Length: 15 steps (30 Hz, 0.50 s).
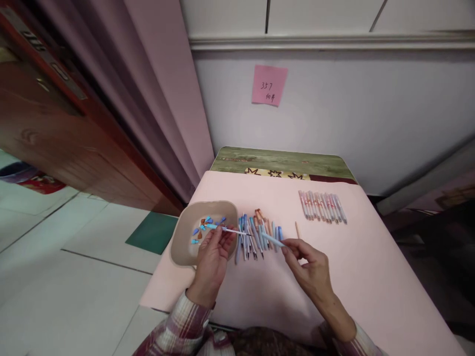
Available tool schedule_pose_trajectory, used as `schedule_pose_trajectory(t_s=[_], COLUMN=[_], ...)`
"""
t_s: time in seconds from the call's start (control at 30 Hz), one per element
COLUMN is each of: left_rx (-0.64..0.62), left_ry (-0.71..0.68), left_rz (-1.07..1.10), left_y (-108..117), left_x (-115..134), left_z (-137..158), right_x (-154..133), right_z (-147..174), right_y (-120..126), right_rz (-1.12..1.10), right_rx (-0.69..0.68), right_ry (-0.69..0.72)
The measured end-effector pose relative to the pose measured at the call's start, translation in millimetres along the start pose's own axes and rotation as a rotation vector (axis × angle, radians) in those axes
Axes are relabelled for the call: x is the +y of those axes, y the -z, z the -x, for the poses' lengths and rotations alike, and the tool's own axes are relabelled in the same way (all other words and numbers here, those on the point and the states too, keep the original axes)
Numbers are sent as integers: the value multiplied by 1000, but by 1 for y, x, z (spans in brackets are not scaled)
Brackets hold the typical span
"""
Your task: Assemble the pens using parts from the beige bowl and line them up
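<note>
My left hand [214, 259] pinches a thin white pen refill [237, 232] with a light-blue piece at its left end and a dark tip on the right. It hovers at the right side of a beige plastic bin [177, 247]. Inside the bin lie several small blue and brown pieces [200, 235]. Between finger and thumb of my right hand [311, 267] is a light-blue pen barrel [272, 240], tilted, its free end pointing up and left. The two held parts are apart. Beneath them several pen parts [245, 249] in blue, white and brown lie close together on the pink tabletop.
Several finished-looking pens [322, 207] lie in a neat row at the back right. A short light-brown stick [297, 229] lies alone left of them. A pink note [269, 85] is stuck on the wall. Left of the table are a curtain [159, 99] and a wooden door [74, 138].
</note>
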<state>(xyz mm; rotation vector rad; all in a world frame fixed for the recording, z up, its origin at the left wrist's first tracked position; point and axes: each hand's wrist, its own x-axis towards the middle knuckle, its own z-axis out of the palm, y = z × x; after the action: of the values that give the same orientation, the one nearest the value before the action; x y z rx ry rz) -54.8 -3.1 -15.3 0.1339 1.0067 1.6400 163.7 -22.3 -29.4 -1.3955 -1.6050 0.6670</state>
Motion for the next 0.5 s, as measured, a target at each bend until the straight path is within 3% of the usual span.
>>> schedule_pose_trajectory(t_s=[0.13, 0.5], left_rx=[3, -1], left_ry=[21, 25], left_rz=[1, -13], left_y=[-2, -4], left_x=[0, 0], left_z=[2, 6], right_x=[-9, -13], right_z=[1, 1], right_y=[3, -3], right_rz=[-4, 9], right_rx=[49, 6], right_ry=[36, 95])
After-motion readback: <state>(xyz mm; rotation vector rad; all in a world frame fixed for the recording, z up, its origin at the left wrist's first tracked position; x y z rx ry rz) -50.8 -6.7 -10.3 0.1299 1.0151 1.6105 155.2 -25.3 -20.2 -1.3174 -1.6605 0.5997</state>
